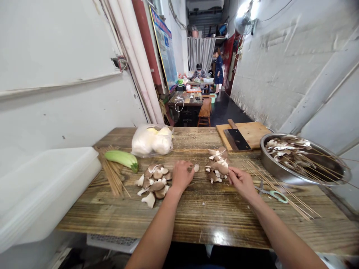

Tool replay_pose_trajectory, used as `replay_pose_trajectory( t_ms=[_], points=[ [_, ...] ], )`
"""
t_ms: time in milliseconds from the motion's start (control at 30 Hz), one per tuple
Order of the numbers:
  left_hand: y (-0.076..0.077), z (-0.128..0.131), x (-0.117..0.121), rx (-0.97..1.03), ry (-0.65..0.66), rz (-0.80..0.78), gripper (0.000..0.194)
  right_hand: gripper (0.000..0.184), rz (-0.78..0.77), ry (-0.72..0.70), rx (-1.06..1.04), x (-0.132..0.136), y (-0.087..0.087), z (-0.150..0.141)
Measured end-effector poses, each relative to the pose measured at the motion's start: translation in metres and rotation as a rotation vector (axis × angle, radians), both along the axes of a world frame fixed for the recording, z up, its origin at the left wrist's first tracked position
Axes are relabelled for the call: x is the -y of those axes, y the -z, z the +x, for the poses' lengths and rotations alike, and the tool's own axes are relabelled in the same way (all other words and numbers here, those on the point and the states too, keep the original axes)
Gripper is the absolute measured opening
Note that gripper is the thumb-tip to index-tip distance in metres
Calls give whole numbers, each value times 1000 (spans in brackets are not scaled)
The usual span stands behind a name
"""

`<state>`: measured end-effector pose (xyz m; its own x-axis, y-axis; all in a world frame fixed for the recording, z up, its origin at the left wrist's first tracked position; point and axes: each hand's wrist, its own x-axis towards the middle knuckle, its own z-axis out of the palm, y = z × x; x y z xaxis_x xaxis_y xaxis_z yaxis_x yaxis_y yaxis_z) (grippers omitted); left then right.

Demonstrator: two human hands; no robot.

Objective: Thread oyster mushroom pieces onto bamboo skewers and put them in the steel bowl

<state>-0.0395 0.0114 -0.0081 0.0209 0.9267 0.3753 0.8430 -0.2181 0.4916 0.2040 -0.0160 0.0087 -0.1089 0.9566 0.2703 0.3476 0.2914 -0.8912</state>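
Observation:
My left hand (183, 175) is closed in a pinch at the edge of a small pale oyster mushroom (196, 168), just above the table. To its left lies a loose pile of oyster mushrooms (155, 183) with grey-brown caps and white stems. My right hand (241, 182) pinches the edge of a brown-capped oyster mushroom (222, 168) at the right side of a smaller heap (213, 175). Beside my right wrist lie scissors with pale green handles (278, 196) and several thin bamboo skewers (276, 183). My fingers partly hide both contact points.
A steel basin (265, 158) with skewered mushrooms stands at right, skewers jutting over its rim. Behind it, a cleaver (239, 140) rests on a cutting board (254, 130). A filled plastic bag (151, 141), green squash (121, 158), skewer bundle (113, 175) and white tub (56, 179) are left.

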Motion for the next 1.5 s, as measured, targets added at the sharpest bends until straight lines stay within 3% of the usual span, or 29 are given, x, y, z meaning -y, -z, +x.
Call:
replay_pose_trajectory(
  t_ms=[133, 233, 333, 533, 633, 733, 1100, 1267, 1500],
  points=[
    [3, 2, 0, -134, 10, -105, 17, 32, -26, 107, -88, -4, -7, 6],
    [5, 1, -2, -24, 6, -133, 12, 32, -36, 120, -94, -4, -11, 5],
    [3, 2, -3, 369, 21, -203, 12, 33, -33, 93, -59, -1, -12, 1],
    [-5, 8, -3, 1474, 153, -618, 23, 30, 12, -48, 75, 5, 0, -9],
    [-8, 7, -4, 1789, 194, -761, 11, 28, 25, -156, 172, 9, 6, -15],
    [-10, 5, -5, 1969, 153, -831, 6, 27, 23, -212, 237, 13, 8, -19],
    [-12, 3, -6, 2005, 67, -863, 11, 29, -5, -269, 268, 15, 4, -20],
    [-10, 3, -5, 1878, 115, -800, 7, 28, -4, -262, 276, 14, 6, -20],
    [-8, -1, -2, 1557, 219, -683, 20, 29, 8, -256, 282, 15, 4, -20]
  ],
)
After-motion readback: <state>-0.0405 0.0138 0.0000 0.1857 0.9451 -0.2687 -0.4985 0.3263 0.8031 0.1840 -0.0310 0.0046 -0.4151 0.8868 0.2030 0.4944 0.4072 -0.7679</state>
